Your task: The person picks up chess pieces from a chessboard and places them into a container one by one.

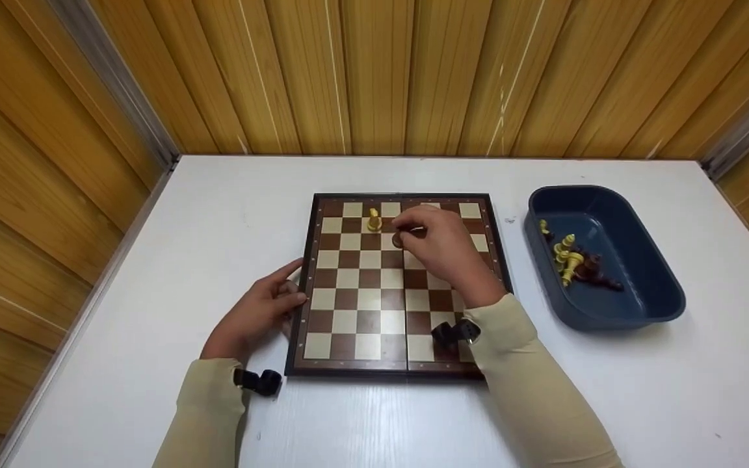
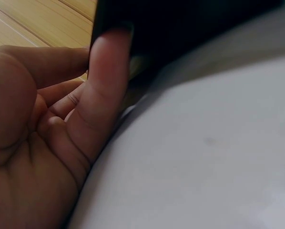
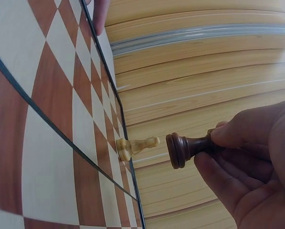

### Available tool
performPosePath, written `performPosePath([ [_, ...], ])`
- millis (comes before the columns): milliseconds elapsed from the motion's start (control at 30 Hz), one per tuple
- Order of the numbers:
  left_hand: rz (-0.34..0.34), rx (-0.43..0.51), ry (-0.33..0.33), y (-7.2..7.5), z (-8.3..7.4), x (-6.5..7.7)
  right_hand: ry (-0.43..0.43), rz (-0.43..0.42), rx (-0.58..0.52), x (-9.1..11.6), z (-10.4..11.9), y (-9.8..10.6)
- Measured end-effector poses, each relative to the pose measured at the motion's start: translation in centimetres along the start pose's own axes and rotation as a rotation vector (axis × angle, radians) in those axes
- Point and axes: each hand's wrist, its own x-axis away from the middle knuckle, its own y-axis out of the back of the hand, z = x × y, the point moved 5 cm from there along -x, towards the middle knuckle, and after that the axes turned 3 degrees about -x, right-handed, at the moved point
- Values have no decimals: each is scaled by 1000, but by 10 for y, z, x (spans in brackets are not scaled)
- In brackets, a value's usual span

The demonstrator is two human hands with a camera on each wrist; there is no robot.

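Note:
My right hand [image 1: 443, 244] pinches a dark brown chess piece [image 3: 180, 149] between thumb and fingers, above the far half of the chessboard [image 1: 369, 299]. The piece's round base and stem show in the right wrist view; its top is hidden by my fingertips. Just left of it, a pale yellow chess piece [image 1: 374, 221] stands upright near the board's far edge. My left hand [image 1: 261, 305] is at the board's left side, index finger and thumb touching the edge. Its thumb [image 2: 109, 62] rests against the dark side of the board in the left wrist view.
To the right of the board, a dark blue tub [image 1: 628, 286] holds several yellow and dark brown chess pieces [image 1: 573, 263], lying in a heap on its left side. A wood-patterned wall [image 1: 374, 78] stands behind the white table [image 1: 218, 214].

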Motion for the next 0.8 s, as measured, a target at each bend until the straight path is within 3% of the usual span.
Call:
performPosePath([
  [800, 2, -6, 3, 1, 0, 1, 15, -86, 3, 11, -7, 22],
])
